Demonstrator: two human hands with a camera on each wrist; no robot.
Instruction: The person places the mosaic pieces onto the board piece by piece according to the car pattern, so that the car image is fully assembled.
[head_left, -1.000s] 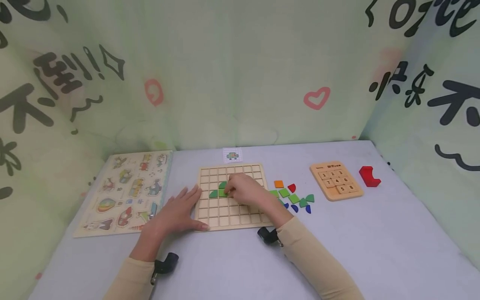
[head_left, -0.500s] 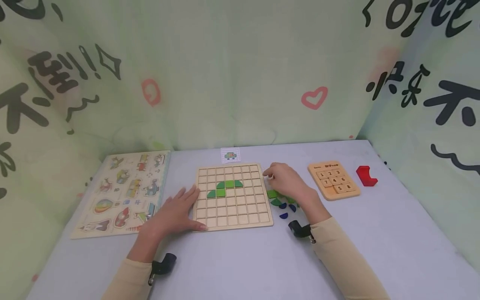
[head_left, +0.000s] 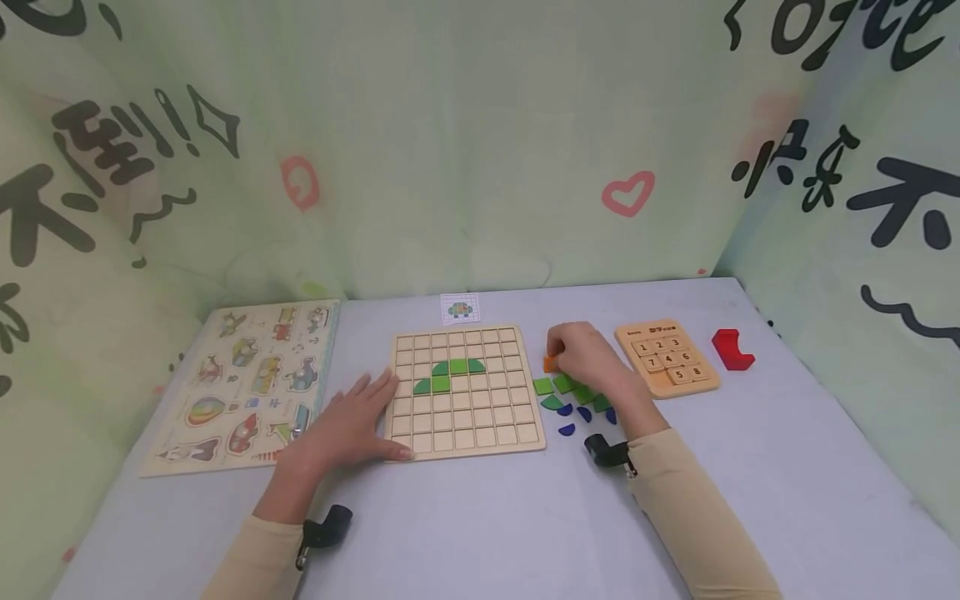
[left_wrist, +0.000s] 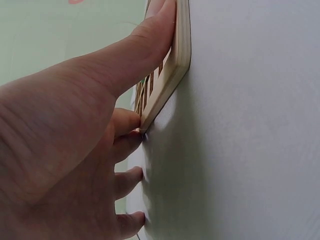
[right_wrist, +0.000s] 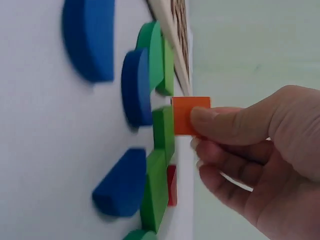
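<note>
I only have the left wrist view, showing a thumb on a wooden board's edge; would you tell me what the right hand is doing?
Observer: The right hand pinches an orange square beside the board, above loose green pieces and blue pieces.
Operator: Thank you. Is anything already on the board?
Observer: Yes, green tiles form a dome shape in its upper rows.
Operator: And is my left hand only at the edge?
Observer: The left hand lies flat at the board's left side, thumb along the near edge, fingers on the table.
</note>
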